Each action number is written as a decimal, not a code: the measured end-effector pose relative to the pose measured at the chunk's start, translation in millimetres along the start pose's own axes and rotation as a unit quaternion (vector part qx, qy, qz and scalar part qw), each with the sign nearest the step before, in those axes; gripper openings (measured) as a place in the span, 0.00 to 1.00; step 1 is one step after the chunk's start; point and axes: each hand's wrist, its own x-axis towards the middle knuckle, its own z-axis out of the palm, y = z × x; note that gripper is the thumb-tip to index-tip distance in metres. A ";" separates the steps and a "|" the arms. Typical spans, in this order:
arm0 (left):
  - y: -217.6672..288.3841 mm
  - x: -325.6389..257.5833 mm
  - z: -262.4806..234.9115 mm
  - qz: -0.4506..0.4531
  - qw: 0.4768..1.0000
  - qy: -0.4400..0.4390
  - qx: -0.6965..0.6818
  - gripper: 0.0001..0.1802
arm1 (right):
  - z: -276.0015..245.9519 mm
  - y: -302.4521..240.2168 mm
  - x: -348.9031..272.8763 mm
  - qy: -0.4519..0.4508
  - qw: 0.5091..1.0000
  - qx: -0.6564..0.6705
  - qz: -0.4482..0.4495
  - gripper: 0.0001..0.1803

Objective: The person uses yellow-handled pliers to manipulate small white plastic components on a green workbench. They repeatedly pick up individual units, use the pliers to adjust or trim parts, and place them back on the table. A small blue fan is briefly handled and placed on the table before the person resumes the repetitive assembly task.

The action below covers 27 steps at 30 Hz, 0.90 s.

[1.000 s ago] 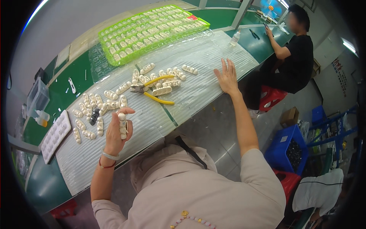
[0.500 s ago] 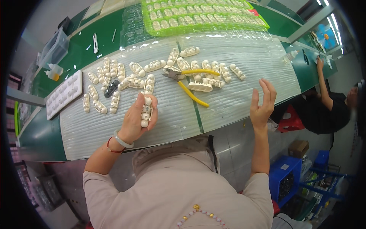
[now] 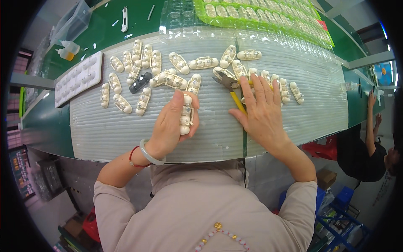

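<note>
My left hand is closed around a small white oval piece with a row of rounded figures on it, held just above the padded mat. My right hand, fingers stretched and slightly apart, reaches palm down over the yellow handles of the cutting pliers. Whether the palm touches them I cannot tell. The pliers' dark jaws point left, and part of the handles is hidden under my fingers. Similar white pieces lie scattered beyond both hands, with one dark grey piece among those on the left.
A ribbed translucent mat covers the green table. At the back are clear blister trays and a lime-green tray of white pieces. A white mould block, small bottles and a cutter knife are leftward. Another person sits at right.
My right hand has moved left and away from me, from above the mat's right side to over the pliers. The left hand still holds the white piece. The view has shifted.
</note>
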 end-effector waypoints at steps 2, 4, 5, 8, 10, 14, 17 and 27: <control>-2.0 2.8 0.8 0.007 1.000 0.005 -0.019 0.29 | 10.8 -0.7 -2.5 0.028 0.999 -0.037 -0.001 0.41; -2.4 2.2 -3.0 0.014 1.000 0.006 -0.013 0.29 | 14.2 -3.1 -3.0 0.029 0.998 -0.055 0.004 0.40; -2.5 1.5 -4.7 0.017 1.000 0.007 -0.011 0.29 | 15.4 -4.2 -3.6 0.030 0.997 -0.063 0.007 0.39; -1.5 -1.3 -9.7 0.046 0.999 0.022 -0.012 0.30 | 16.5 -1.5 -5.6 0.073 0.996 -0.042 -0.001 0.38; 2.4 -1.8 -11.6 0.059 0.998 0.019 -0.016 0.30 | 14.8 2.0 -9.2 0.093 0.995 -0.023 0.003 0.38; 0.8 -0.2 -18.2 0.047 0.998 0.011 -0.047 0.29 | 4.4 12.3 -5.4 0.127 0.989 0.077 0.022 0.37; 4.5 -0.4 -16.5 0.041 0.998 0.031 -0.032 0.29 | -14.6 20.6 2.2 0.097 0.990 0.105 0.011 0.36; 19.7 27.9 -1.7 0.012 0.993 0.073 -0.089 0.29 | -63.0 9.5 15.5 -0.059 0.980 0.178 -0.067 0.34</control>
